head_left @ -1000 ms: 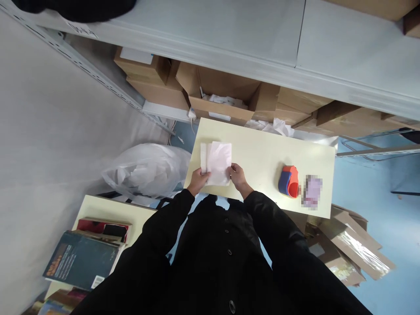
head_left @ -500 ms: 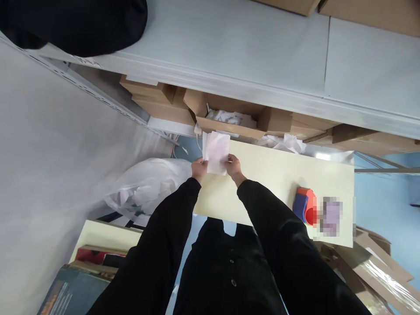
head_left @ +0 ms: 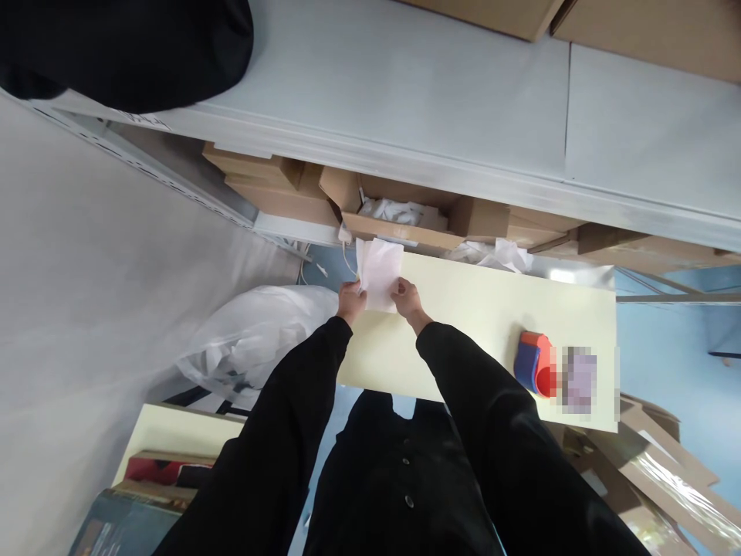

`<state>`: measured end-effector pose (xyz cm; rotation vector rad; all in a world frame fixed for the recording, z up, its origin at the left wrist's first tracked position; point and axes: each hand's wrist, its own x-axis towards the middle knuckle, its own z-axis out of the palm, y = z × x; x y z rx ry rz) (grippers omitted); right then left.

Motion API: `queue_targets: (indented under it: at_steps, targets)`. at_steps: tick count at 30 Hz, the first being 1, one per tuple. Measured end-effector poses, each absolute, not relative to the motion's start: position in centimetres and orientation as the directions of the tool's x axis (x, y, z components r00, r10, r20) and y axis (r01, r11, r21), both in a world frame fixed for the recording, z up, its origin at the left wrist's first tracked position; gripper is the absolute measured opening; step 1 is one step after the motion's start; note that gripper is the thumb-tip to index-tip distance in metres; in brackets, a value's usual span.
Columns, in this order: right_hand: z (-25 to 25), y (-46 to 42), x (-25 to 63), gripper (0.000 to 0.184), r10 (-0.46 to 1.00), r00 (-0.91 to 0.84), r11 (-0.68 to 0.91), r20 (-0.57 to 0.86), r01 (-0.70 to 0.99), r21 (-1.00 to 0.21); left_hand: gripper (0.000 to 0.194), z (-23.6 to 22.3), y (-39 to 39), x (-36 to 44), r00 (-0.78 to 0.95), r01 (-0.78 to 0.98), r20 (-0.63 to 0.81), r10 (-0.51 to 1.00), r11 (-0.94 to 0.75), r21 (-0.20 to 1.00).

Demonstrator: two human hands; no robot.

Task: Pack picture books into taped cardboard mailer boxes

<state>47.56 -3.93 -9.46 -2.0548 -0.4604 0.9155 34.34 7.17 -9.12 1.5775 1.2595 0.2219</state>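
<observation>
Both my hands hold a small stack of white paper sheets (head_left: 379,270) at the far left corner of a pale yellow table (head_left: 480,309). My left hand (head_left: 350,300) pinches the stack's lower left edge. My right hand (head_left: 406,297) grips its lower right corner. The sheets reach toward an open cardboard box (head_left: 399,212) with white paper inside, on the shelf just behind the table.
A red and blue tape dispenser (head_left: 536,363) sits at the table's right, beside a blurred patch. A white plastic bag (head_left: 255,332) lies left of the table. Books (head_left: 150,494) stack at lower left. Flattened cardboard (head_left: 660,471) lies at lower right. Grey shelving (head_left: 463,100) spans above.
My hands lifted the paper stack from the table's near left part and carried it to the far left corner, close to the open box. The view tilted upward.
</observation>
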Motion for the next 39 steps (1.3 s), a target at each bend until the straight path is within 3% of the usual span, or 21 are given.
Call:
queue_targets:
  at_steps: [7, 12, 20, 25, 31, 34, 39]
  targets:
    - [-8.2, -4.7, 46.3, 0.049, 0.59, 0.682, -0.627, -0.432, 0.051, -0.777, 0.049, -8.9, 6.0, 34.7, 0.612, 0.686, -0.258, 0.748, -0.34, 0.643]
    - [-7.3, -4.8, 45.6, 0.049, 0.592, 0.652, -0.631, -0.474, 0.009, -0.776, 0.046, -9.2, 5.5, 35.2, 0.681, 0.674, -0.241, 0.691, -0.464, 0.575]
    - [-6.3, -7.9, 46.1, 0.045, 0.58, 0.572, -0.599, -0.58, -0.182, -0.78, 0.051, -8.5, 5.6, 34.0, 0.705, 0.671, -0.285, 0.649, -0.481, 0.564]
    - [-4.3, -13.2, 46.1, 0.03, 0.623, 0.532, -0.565, -0.574, -0.203, -0.8, 0.057, -6.4, 3.1, 31.9, 0.691, 0.694, -0.357, 0.629, -0.439, 0.57]
    - [-2.4, -20.0, 46.0, 0.033, 0.664, 0.44, -0.573, -0.604, -0.219, -0.79, 0.058, -1.9, -3.7, 27.2, 0.682, 0.727, -0.519, 0.516, -0.4, 0.558]
    - [-2.2, -22.4, 45.9, 0.036, 0.685, 0.394, -0.589, -0.613, -0.196, -0.784, 0.061, 0.5, -7.8, 24.4, 0.631, 0.773, -0.597, 0.496, -0.328, 0.543]
    - [-2.3, -24.3, 45.3, 0.036, 0.772, 0.235, -0.587, -0.591, -0.096, -0.804, 0.062, 3.5, -15.3, 19.9, 0.471, 0.843, -0.614, 0.633, -0.118, 0.525]
